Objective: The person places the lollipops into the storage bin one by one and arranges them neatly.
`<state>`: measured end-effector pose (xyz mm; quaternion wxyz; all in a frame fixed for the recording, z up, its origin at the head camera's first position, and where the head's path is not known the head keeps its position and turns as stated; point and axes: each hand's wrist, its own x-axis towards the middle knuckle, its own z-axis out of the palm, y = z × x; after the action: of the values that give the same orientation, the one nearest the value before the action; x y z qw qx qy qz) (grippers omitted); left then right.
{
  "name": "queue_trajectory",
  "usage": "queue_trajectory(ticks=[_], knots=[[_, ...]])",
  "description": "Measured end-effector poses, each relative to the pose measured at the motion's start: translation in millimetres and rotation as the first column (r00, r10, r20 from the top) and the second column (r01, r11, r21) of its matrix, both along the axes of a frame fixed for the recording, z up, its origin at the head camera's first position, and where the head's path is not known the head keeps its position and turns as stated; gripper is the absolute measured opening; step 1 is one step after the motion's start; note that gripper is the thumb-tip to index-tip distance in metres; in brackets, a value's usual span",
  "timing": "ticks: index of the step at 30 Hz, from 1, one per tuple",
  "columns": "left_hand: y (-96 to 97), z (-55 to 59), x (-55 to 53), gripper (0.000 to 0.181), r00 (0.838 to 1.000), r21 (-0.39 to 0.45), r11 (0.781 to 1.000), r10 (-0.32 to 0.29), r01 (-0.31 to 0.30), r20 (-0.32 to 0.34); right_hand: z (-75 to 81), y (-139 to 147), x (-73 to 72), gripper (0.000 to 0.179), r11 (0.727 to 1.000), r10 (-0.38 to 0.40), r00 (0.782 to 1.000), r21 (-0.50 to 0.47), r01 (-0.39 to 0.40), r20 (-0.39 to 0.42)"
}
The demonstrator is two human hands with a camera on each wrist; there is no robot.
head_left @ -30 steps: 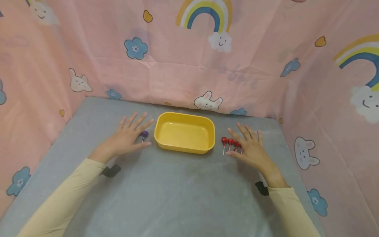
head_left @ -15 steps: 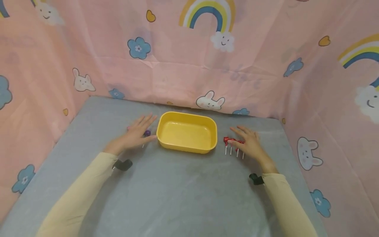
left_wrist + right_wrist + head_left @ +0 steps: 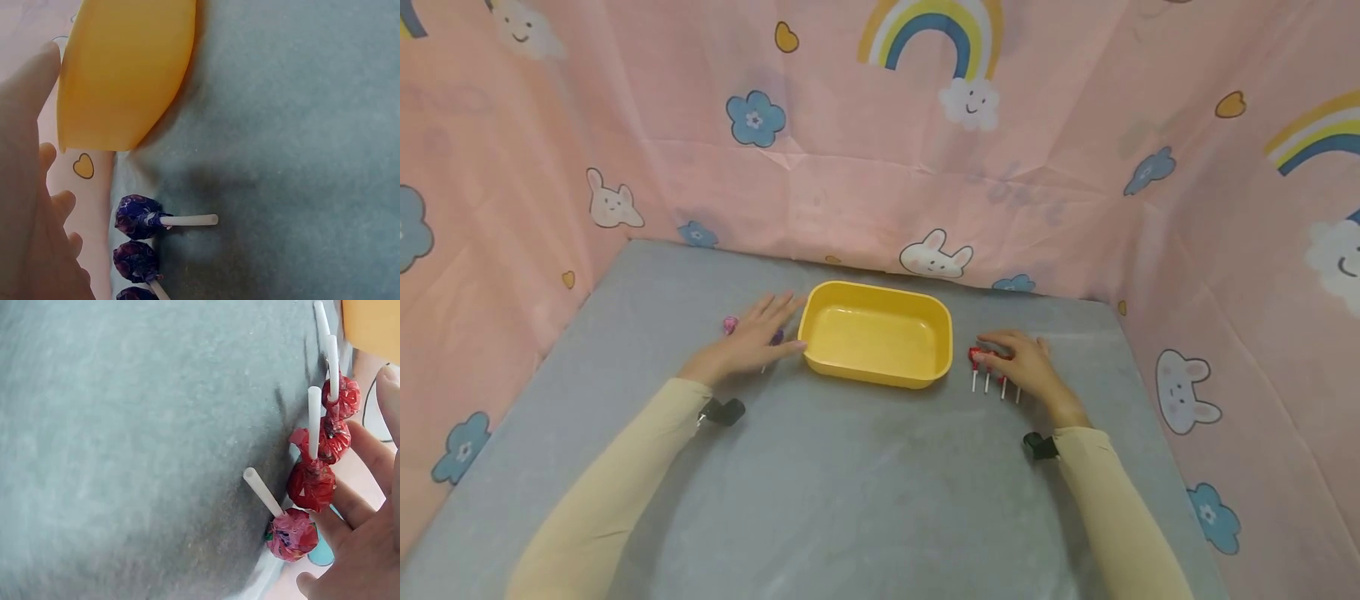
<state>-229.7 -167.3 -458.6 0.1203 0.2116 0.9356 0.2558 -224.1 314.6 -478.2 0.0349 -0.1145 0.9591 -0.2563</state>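
Note:
A yellow plastic box [image 3: 865, 372] stands at the back middle of the table. My left hand [image 3: 752, 337] hovers at its left side, fingers spread and fingertips close to the rim. Beneath that hand are lollipops in purple wrappers, one purple lollipop [image 3: 139, 217] lying nearest the box; a pink lollipop [image 3: 730, 325] shows past the hand's back. On the box's right, my right hand [image 3: 1028, 364] reaches over a row of lollipops with white sticks. Its fingers extend behind a red lollipop [image 3: 312, 485] and a pink one [image 3: 292, 534], thumb and fingers apart.
The grey cloth-covered table [image 3: 850, 483] stretches toward the front. A pink printed curtain [image 3: 820, 192] encloses the back and both sides. A small dark device [image 3: 724, 412] sits at the left wrist, another dark device [image 3: 1040, 446] at the right.
My left hand has moved right, closer to the box, uncovering the pink lollipop. My right hand has come lower and slightly left over the red lollipops, its fingers less spread.

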Motion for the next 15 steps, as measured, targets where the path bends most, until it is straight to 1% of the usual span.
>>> queue_trajectory(ticks=[5,8,12,15], knots=[[2.8,-1.3,-0.8,0.084,0.999,-0.04,0.999,-0.025,0.023,-0.048,-0.1,0.4,-0.2,0.051,1.0,0.005,1.0,-0.002,-0.005,0.005],[3.3,-1.5,-0.7,0.084,0.997,-0.062,0.998,-0.032,0.028,-0.064,-0.6,-0.9,-0.7,0.051,1.0,0.003,1.0,-0.005,-0.003,0.013],[4.5,-1.7,-0.4,0.083,0.998,-0.071,0.997,-0.043,0.04,-0.05,-3.1,-2.3,-1.5,0.052,1.0,-0.017,1.0,0.008,0.017,0.017],[6.4,-1.1,0.0,0.083,0.998,-0.056,0.998,-0.04,0.038,-0.041,-4.0,-3.9,-1.7,0.051,0.999,-0.028,1.0,0.019,0.028,0.01]])
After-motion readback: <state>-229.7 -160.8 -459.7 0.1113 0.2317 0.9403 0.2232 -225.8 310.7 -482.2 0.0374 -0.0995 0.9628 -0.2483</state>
